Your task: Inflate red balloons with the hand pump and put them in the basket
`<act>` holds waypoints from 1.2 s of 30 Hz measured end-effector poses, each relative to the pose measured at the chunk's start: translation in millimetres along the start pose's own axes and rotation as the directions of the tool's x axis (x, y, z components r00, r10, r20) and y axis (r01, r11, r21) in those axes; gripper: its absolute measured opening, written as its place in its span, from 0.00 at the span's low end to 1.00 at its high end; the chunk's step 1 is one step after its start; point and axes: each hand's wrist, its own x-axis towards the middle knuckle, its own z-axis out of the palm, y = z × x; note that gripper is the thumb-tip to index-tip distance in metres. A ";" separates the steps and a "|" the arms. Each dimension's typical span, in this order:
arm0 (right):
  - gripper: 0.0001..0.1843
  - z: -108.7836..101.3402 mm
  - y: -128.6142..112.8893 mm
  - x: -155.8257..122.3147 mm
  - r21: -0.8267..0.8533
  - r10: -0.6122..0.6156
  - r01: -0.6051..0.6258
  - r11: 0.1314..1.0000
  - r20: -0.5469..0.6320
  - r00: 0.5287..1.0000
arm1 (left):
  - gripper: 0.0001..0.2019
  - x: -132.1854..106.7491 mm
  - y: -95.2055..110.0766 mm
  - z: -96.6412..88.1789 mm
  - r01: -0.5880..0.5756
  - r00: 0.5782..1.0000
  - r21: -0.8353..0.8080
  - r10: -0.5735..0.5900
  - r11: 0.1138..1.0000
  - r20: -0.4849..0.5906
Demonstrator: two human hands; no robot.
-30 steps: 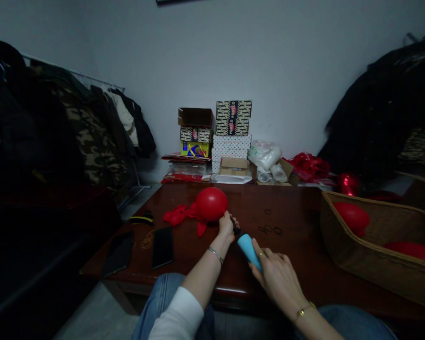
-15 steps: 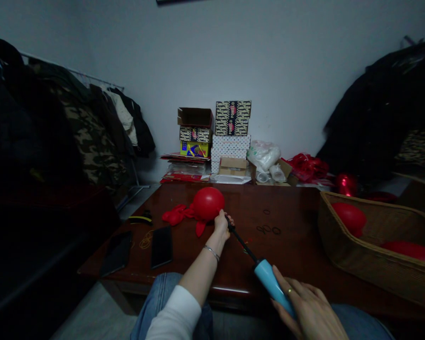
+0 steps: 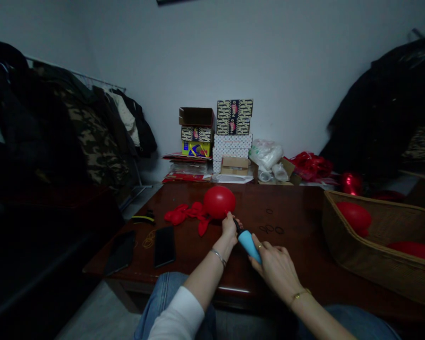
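Observation:
A red balloon (image 3: 219, 202), round and partly inflated, lies above the middle of the dark wooden table. My left hand (image 3: 230, 228) is closed at the balloon's neck, where it meets the nozzle end of a hand balloon pump (image 3: 248, 244). Wrapped round the pump's light-blue barrel is my right hand (image 3: 278, 268). The barrel sits close against my left hand, so the black rod is mostly out of sight. Several limp red balloons (image 3: 178, 215) lie left of the inflated one. My left fingers hide the joint between neck and nozzle.
A wicker basket (image 3: 354, 241) with red balloons stands at the right. Dark rings (image 3: 267, 229) lie right of centre. At the left are two black flat devices (image 3: 165, 246), yellow bands (image 3: 148, 239) and a yellow-black item (image 3: 143, 219). Boxes (image 3: 233, 146) are stacked behind the table.
My right hand has pushed the blue barrel up and left toward my left hand, covering the long black rod. The balloon looks slightly larger. The view has shifted slightly.

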 end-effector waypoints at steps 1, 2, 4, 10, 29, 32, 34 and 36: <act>0.25 1.1 -1.0 -0.6 0.004 -0.005 0.005 1.000 -0.012 1.000 | 0.12 1.3 0.5 -0.7 -0.006 1.000 0.006 0.006 1.000 -0.006; 0.25 2.4 -1.3 -2.5 0.007 -0.012 0.012 1.000 -0.030 0.999 | 0.12 2.7 0.8 -1.3 -0.007 1.000 0.012 0.007 1.000 -0.010; 0.25 4.9 0.5 -9.8 0.008 -0.031 0.032 0.999 -0.070 0.997 | 0.12 5.0 0.4 -2.1 0.006 1.000 0.018 -0.006 1.000 -0.011; 0.28 13.7 25.1 -49.9 0.025 -0.102 0.108 0.994 -0.177 0.979 | 0.14 10.2 1.4 -5.8 -0.039 0.999 -0.014 0.040 0.999 0.028; 0.27 7.9 33.0 -53.3 0.050 -0.086 0.095 0.994 -0.162 0.983 | 0.14 1.7 -6.2 0.8 -0.006 0.999 -0.028 0.007 1.000 0.033; 0.25 3.8 22.0 -28.7 0.012 -0.059 0.060 0.998 -0.122 0.991 | 0.15 -2.5 -10.9 3.4 0.008 0.999 -0.032 -0.007 0.999 0.039; 0.25 3.3 16.1 -17.4 0.002 -0.048 0.049 0.999 -0.101 0.994 | 0.15 -3.7 -12.0 3.8 0.005 1.000 -0.029 -0.004 1.000 0.029; 0.25 5.1 11.9 -12.5 0.000 -0.045 0.045 0.999 -0.094 0.995 | 0.15 -3.6 -11.5 3.3 -0.016 1.000 -0.013 0.016 1.000 0.012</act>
